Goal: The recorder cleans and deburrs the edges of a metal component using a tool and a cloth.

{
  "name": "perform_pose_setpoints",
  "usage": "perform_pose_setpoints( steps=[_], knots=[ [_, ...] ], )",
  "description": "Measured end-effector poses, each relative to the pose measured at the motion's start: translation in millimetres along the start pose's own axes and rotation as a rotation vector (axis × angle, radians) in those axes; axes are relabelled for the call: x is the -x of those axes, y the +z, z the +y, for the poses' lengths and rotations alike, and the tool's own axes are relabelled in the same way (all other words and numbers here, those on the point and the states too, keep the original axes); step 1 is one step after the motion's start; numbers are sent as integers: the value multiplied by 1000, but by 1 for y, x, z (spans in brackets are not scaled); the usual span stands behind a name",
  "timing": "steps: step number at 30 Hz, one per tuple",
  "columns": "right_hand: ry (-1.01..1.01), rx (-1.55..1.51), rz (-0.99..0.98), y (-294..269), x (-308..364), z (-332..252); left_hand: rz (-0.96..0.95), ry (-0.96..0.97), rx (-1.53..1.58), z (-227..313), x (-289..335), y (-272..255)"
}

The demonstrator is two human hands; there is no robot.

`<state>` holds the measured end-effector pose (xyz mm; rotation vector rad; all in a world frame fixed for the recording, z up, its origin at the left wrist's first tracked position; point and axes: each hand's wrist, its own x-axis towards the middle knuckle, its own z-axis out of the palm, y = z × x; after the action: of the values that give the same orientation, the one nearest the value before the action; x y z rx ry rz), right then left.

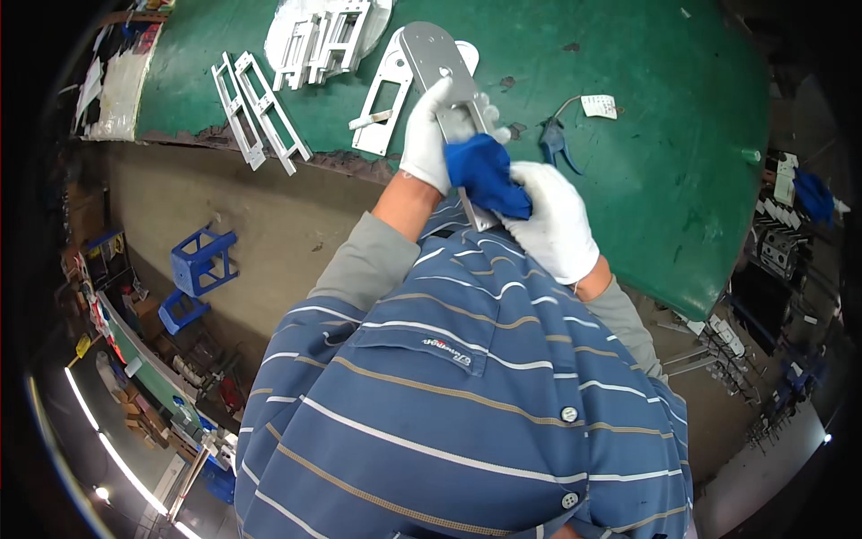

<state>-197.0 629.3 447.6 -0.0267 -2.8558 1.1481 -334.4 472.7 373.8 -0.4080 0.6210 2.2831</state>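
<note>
My left hand [427,135], in a white glove, is closed round a long grey metal plate [438,58] with a rounded far end and a cut-out. The plate is held tilted, its near end close to my shirt. In my right hand [555,220], also gloved in white, is a bunched blue cloth [489,175] that lies against the plate's lower part. The cloth hides some of the plate and my right fingertips. Just beyond my left hand, a similar plate [370,136] with a cut-out lies on the green table, a small light strip [370,119] across it.
The green table [664,207] has a worn near edge. At the back left, several metal frames [323,40] rest on a pale round sheet; two more frames [260,103] overhang the edge. A blue air blow gun [555,142] lies at right. Blue stools [202,260] stand on the floor.
</note>
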Motion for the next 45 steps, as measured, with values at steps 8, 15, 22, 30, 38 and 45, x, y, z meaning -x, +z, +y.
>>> perform_pose_setpoints(
  steps=[8,15,22,30,38,45],
  knots=[
    [8,-163,-165,7,15,10,149,18,90,-30,6,-26],
    [23,-46,-250,6,11,14,289,11,33,-42,26,-17],
    [119,-2,-303,16,10,6,299,69,13,-39,38,-23],
    [165,-95,-320,20,11,-3,422,110,32,-45,38,-29],
    [98,-25,-298,17,18,-10,431,113,-1,-39,48,-27],
    [146,-69,-294,28,1,-14,557,220,-82,-41,39,-36]
  ],
)
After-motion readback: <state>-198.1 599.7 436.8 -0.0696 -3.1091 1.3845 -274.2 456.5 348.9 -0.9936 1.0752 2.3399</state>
